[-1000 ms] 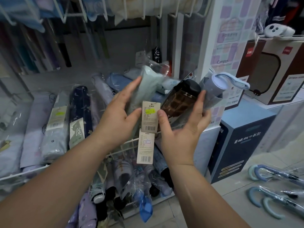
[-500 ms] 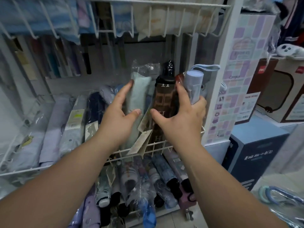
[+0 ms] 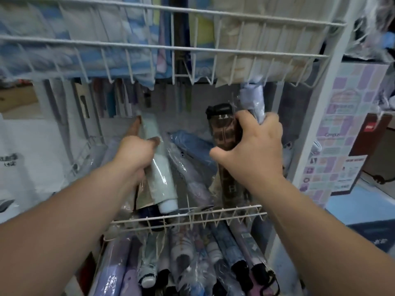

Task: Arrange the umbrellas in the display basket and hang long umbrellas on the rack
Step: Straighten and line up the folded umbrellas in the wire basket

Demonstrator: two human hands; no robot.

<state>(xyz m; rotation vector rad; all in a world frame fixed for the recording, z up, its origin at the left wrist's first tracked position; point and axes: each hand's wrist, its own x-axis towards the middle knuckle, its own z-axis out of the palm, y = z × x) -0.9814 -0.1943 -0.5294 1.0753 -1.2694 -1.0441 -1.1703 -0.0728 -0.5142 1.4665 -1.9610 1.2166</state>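
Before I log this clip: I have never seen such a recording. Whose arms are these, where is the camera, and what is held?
No machine here: a person wears one wide-angle camera on the head, looking forward and down, so both bare arms are their own. They face a white wire rack of baskets holding folded umbrellas in plastic sleeves. The left hand grips a pale green umbrella, tilted in the middle basket. The right hand grips a brown patterned umbrella and a lilac umbrella beside it, both roughly upright over that basket. More umbrellas lie in the tier below.
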